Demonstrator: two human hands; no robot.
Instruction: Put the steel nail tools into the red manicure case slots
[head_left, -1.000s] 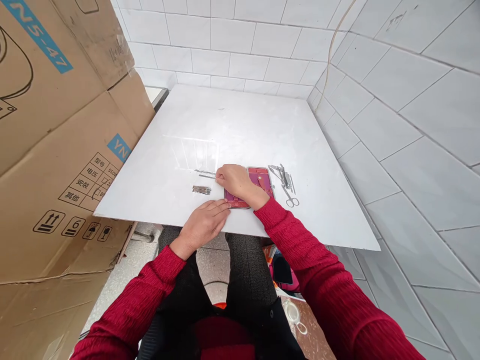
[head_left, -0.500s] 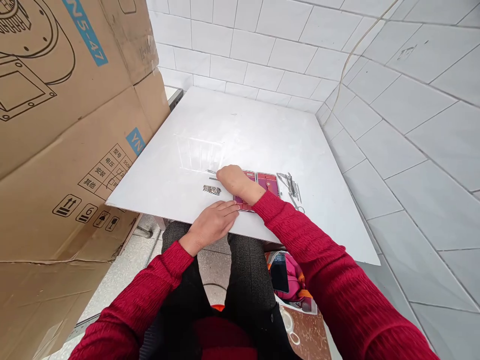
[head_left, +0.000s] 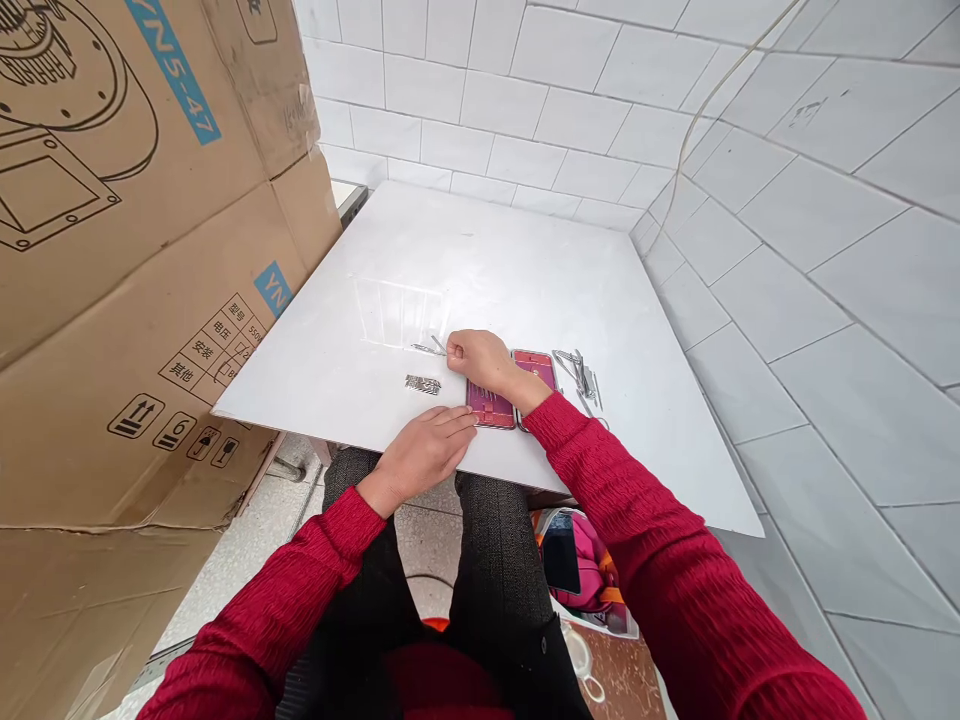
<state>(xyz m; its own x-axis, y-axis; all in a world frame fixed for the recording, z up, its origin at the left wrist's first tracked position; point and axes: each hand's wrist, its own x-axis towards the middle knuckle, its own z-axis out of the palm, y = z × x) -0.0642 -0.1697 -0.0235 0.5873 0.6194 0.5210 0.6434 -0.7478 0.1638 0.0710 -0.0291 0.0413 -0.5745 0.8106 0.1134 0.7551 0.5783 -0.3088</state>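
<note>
An open red and purple case (head_left: 491, 412) lies on the white table, with several slim metal tools in its left half. My left hand (head_left: 427, 448) rests flat, its fingers stretched out and the tips at the case's near left edge. Over the case's far left side, my right hand (head_left: 476, 358) is closed in a pinch on a slim metal tool (head_left: 438, 344), which sticks out to the left. Another thin metal piece (head_left: 424, 349) lies close by. A cluster of small metal pieces (head_left: 424, 384) sits left of the case. My right wrist covers part of the case.
Loose metal tools (head_left: 579, 375), with a scissors-like handle among them, lie right of the case. A large cardboard box (head_left: 247, 230) stands at the table's left edge. Tiled walls border the back and right. A pink bag with a dark phone (head_left: 561, 560) is below the table.
My right hand has moved slightly right, and the slim tool in it now tilts up off the table. More of the case's left half shows. My left hand has stayed in place.
</note>
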